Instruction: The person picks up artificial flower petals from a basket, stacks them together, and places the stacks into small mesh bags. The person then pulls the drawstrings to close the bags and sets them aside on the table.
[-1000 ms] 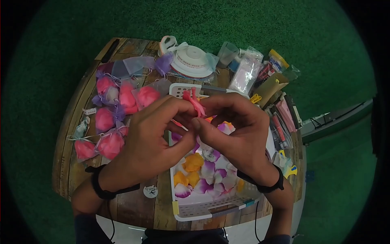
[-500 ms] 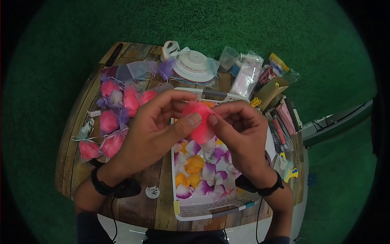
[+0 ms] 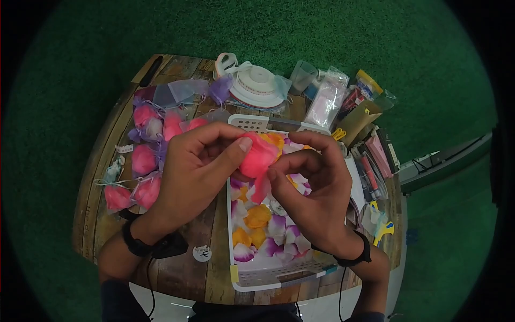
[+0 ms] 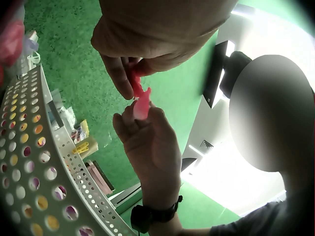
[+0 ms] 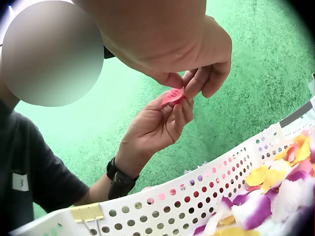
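A pink fabric petal bundle (image 3: 259,156) is held over the white basket (image 3: 232,225). My left hand (image 3: 196,172) pinches its upper left part between thumb and fingers. With thumb and index finger, my right hand (image 3: 316,188) pinches a narrow strip at its lower right edge. In the left wrist view the pink piece (image 4: 141,107) spans the gap between both hands' fingertips. The right wrist view shows the petal (image 5: 172,97) lying against the left fingers, with the right fingertips at its end. Purple-white petals (image 3: 276,228) and orange petals (image 3: 257,216) lie in the basket below.
Pink-filled mesh pouches (image 3: 144,160) spread over the left of the wooden table (image 3: 182,279). Ribbon rolls (image 3: 257,86) and a clear cup (image 3: 302,75) stand at the back. Packets (image 3: 328,99), a brown box (image 3: 358,121) and yellow-handled scissors (image 3: 384,232) line the right side.
The pink piece turned from edge-on to its broad face, then shifted slightly left with the left hand. A narrow strip now extends toward the right hand, whose index finger has lifted.
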`<state>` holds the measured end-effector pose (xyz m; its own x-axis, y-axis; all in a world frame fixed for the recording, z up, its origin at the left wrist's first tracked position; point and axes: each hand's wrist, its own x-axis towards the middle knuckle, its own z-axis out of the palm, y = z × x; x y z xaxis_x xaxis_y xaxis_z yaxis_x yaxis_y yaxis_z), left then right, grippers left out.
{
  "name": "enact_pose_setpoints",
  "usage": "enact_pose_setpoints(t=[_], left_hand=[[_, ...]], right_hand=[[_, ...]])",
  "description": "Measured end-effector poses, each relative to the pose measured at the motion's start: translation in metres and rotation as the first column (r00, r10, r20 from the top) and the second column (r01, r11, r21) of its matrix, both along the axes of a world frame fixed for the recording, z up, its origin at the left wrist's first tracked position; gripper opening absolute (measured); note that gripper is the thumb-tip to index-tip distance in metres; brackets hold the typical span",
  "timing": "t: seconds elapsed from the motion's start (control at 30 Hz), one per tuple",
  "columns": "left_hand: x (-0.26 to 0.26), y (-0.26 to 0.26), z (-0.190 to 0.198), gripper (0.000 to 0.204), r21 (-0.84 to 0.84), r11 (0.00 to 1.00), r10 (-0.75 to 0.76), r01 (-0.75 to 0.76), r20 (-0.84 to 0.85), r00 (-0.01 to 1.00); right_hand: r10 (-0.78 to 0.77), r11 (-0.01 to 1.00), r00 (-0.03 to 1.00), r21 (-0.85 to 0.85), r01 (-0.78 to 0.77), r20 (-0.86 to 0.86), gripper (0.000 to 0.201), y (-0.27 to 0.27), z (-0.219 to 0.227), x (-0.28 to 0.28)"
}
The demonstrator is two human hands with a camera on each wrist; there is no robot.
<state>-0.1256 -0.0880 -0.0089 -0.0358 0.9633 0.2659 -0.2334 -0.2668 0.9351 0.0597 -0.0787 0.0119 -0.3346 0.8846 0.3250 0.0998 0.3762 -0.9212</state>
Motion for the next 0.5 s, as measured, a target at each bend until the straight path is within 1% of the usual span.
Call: enact_pose_setpoints(t=[0.03, 0.1, 0.13, 0.2, 0.23, 0.27, 0.3, 0.33, 0.4, 0.47, 0.5], left_hand=[[-0.001, 0.001, -0.001, 0.015, 0.001, 1.0, 0.005, -0.005, -0.019, 1.0], [-0.002, 0.002, -0.003, 0.015, 0.0, 1.0, 0.01, -0.01, -0.037, 0.999], [-0.002, 0.002, -0.004, 0.015, -0.005, 1.0, 0.006, -0.006, -0.046, 0.999], [-0.002, 0.002, -0.006, 0.015, -0.011, 1.0, -0.001, 0.0, -0.054, 0.999], [-0.002, 0.003, -0.008, 0.015, -0.006, 1.0, -0.015, 0.015, -0.093, 0.996], [-0.002, 0.003, -0.009, 0.015, -0.002, 1.0, -0.03, 0.03, -0.133, 0.991], [-0.002, 0.001, -0.007, 0.015, -0.004, 0.999, -0.032, 0.032, -0.134, 0.99], [-0.002, -0.001, -0.004, 0.015, -0.023, 0.998, -0.056, 0.053, -0.162, 0.985], [0.0, -0.003, -0.003, 0.014, -0.043, 0.996, -0.087, 0.08, -0.191, 0.978], [0.003, -0.004, -0.003, 0.015, -0.048, 0.986, -0.162, 0.157, -0.135, 0.978], [0.004, -0.004, -0.005, 0.015, -0.048, 0.986, -0.166, 0.161, -0.133, 0.977]], right_hand=[[0.001, 1.0, 1.0, 0.0, -0.001, 0.0, 0.051, 0.0, 0.0, 0.0], [-0.021, 0.997, 1.0, 0.073, 0.021, -0.003, 0.043, -0.001, -0.001, 0.002], [-0.021, 0.997, 1.0, 0.073, 0.022, -0.002, 0.043, -0.001, -0.001, 0.003], [0.018, 0.987, 1.0, 0.159, -0.016, -0.015, 0.04, -0.001, 0.001, 0.005], [0.017, 0.987, 1.0, 0.158, -0.014, -0.016, 0.04, 0.0, 0.001, 0.006], [0.012, 0.974, 1.0, 0.227, -0.013, 0.004, 0.038, 0.001, 0.002, 0.007], [0.005, 0.955, 1.0, 0.295, -0.012, 0.024, 0.036, 0.002, 0.004, 0.008], [0.003, 0.956, 1.0, 0.294, -0.009, 0.023, 0.036, 0.003, 0.008, 0.009], [0.009, 0.949, 0.965, 0.302, -0.091, 0.261, 0.034, 0.006, 0.018, 0.01], [-0.006, 0.945, 0.957, 0.314, -0.09, 0.291, 0.03, 0.01, 0.015, 0.01], [-0.017, 0.94, 0.947, 0.327, -0.094, 0.322, 0.027, 0.012, 0.013, 0.011]])
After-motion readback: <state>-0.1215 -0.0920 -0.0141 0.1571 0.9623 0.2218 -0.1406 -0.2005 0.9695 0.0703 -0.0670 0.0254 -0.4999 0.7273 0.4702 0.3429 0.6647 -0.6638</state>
